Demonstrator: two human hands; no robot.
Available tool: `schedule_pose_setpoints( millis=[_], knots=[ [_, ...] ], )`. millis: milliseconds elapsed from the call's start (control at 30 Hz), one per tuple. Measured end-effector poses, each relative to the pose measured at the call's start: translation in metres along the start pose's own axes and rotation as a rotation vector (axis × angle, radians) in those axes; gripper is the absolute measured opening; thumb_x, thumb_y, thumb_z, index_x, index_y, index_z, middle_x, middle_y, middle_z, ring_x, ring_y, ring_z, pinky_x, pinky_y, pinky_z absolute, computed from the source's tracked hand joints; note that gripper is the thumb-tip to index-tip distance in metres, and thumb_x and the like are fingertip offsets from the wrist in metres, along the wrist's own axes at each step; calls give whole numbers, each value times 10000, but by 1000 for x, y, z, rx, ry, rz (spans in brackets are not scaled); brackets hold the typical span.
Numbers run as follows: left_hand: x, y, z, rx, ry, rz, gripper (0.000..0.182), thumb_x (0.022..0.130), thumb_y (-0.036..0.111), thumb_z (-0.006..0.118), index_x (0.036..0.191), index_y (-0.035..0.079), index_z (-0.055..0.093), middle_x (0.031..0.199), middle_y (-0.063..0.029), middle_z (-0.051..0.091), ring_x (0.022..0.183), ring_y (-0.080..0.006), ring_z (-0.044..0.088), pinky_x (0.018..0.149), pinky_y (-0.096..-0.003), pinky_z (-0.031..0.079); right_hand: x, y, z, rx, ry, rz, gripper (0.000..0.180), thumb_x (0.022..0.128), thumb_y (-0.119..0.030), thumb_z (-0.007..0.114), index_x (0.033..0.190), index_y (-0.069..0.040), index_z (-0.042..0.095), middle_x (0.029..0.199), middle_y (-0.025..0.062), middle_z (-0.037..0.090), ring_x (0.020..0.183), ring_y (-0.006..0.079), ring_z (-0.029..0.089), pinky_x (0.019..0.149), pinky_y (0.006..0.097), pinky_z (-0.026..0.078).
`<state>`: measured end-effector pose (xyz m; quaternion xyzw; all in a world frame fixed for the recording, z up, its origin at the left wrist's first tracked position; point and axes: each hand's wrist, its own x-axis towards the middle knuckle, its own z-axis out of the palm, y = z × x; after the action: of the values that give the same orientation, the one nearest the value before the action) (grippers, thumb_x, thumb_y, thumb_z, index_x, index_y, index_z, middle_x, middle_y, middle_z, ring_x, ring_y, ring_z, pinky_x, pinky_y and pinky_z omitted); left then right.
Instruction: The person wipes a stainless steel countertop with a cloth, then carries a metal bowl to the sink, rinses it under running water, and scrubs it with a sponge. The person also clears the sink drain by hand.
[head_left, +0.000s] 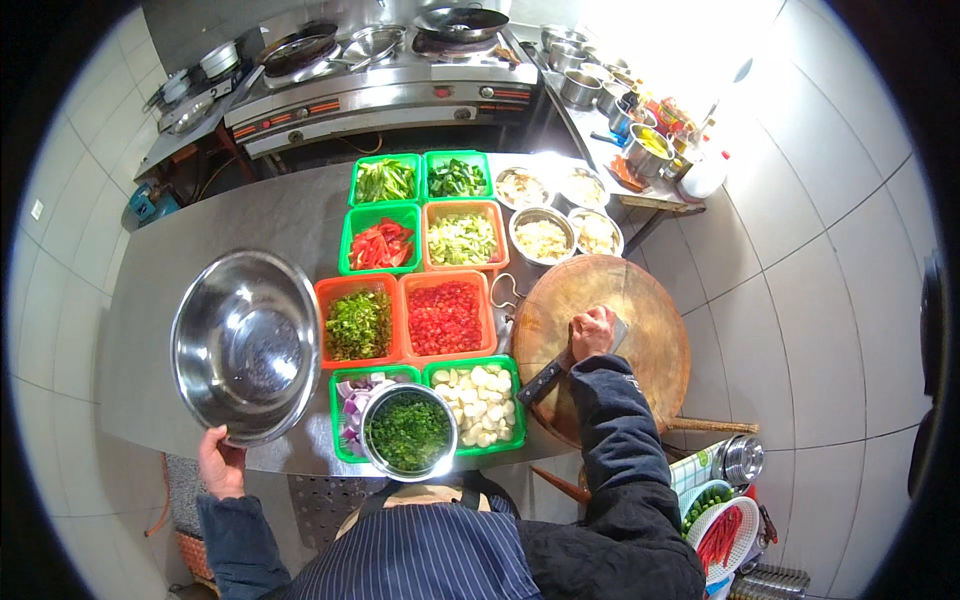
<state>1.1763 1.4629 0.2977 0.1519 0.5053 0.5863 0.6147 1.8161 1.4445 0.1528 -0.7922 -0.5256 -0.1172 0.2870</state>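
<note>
My left hand (223, 463) pinches the near rim of a large stainless-steel bowl (247, 345), which looks bare inside. My right hand (592, 331) is closed around a cleaver (541, 381) where handle and blade meet. The cleaver lies on a round wooden chopping block (649, 322); its dark riveted handle points to the lower left and part of the blade shows beyond my fist. Between my hands, a small steel bowl of chopped green herbs (409, 433) rests over baskets of cut purple onion (351, 420) and peeled garlic cloves (476, 401).
Baskets hold diced red pepper (445, 317), chopped greens (358, 324), red pepper pieces (382, 244) and sliced celery-like stalks (461, 238). Several small bowls (541, 234) stand behind the block. A wok range (390, 97) lines the back; seasoning pots (580, 88) fill the side counter.
</note>
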Motion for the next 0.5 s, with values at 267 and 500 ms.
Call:
schedule_pose_setpoints(
  millis=[267, 500],
  knots=[
    [-6, -44, 134, 177, -247, -75, 217, 736, -31, 544, 949, -46, 582, 904, -122, 634, 822, -232, 630, 778, -356, 518, 70, -44, -68, 320, 44, 110, 114, 764, -148, 626, 726, -41, 630, 760, 121, 589, 841, 305, 540, 768, 389, 419],
    [-18, -101, 216, 279, -456, -206, 240, 740, -55, 518, 974, -48, 573, 874, -119, 639, 762, -209, 637, 742, -336, 533, 75, -180, -122, 500, -212, -434, 224, 719, -69, 605, 943, -67, 623, 893, 98, 611, 904, 285, 544, 796, 380, 434]
  ],
)
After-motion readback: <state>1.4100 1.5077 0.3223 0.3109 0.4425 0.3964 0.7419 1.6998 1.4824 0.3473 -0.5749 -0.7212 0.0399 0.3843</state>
